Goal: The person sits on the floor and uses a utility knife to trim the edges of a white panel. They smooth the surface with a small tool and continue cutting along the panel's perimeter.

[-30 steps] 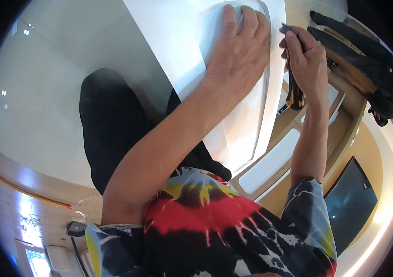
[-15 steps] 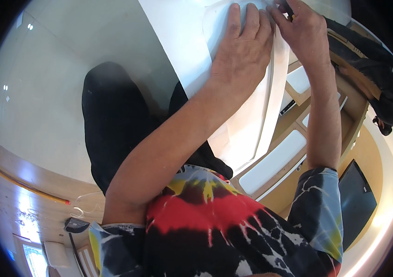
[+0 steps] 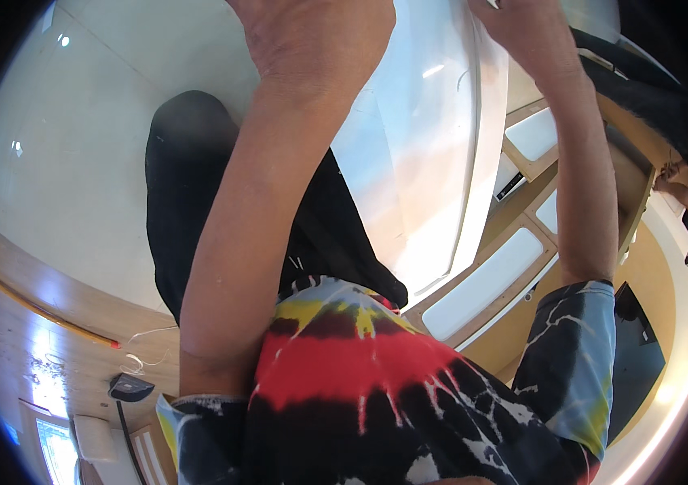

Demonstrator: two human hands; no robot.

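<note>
My left hand (image 3: 320,36) is at the top edge of the view, its back toward me. The fingers lie outside the picture, so I cannot tell what they hold. Beneath and beside it stretches a glossy, pale panel (image 3: 417,137) that mirrors light in blue and pinkish patches. My right hand (image 3: 526,32) is further right, over the panel's raised white border (image 3: 485,121). Only part of a thumb or finger shows there; the other fingers are cut off, and whether they grip anything is hidden.
Right of the panel is a wooden frame (image 3: 417,311) with white rounded insets (image 3: 483,283). A dark flat screen (image 3: 639,356) stands beyond. At far right is another person's arm (image 3: 675,190). My dark-clad knee (image 3: 190,137) is left; a yellow tube (image 3: 53,311) lies lower left.
My left hand has lifted off the panel near its right edge and swung left and up, its fingers leaving the view. My right hand has shifted slightly upward. The other person's posture has changed.
</note>
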